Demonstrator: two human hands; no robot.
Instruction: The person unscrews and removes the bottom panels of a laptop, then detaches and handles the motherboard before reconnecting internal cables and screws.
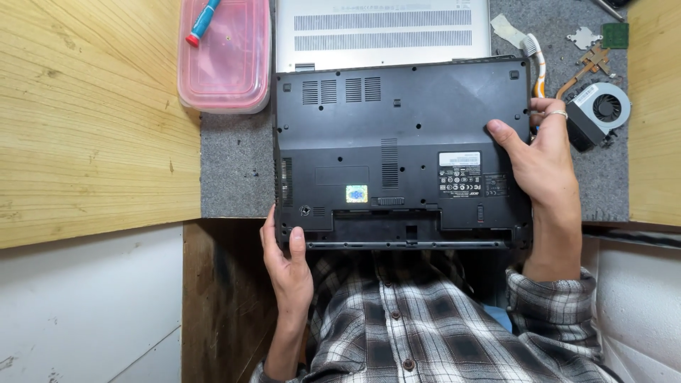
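Observation:
A black laptop [397,142] lies upside down on a grey mat [234,170], its vented underside and stickers facing up. My left hand [287,259] grips its near left corner, thumb on top of the case. My right hand [539,156] holds the right edge, thumb resting on the underside and fingers wrapped around the side; a ring shows on one finger. The near edge of the laptop hangs over my lap and checked shirt.
A silver laptop [383,28] lies behind the black one. A pink plastic box [223,64] with a blue-and-red screwdriver [202,21] on it sits at the back left. A cooling fan [599,110] with copper heat pipe, a toothbrush [537,60] and a small green circuit board [614,35] lie right.

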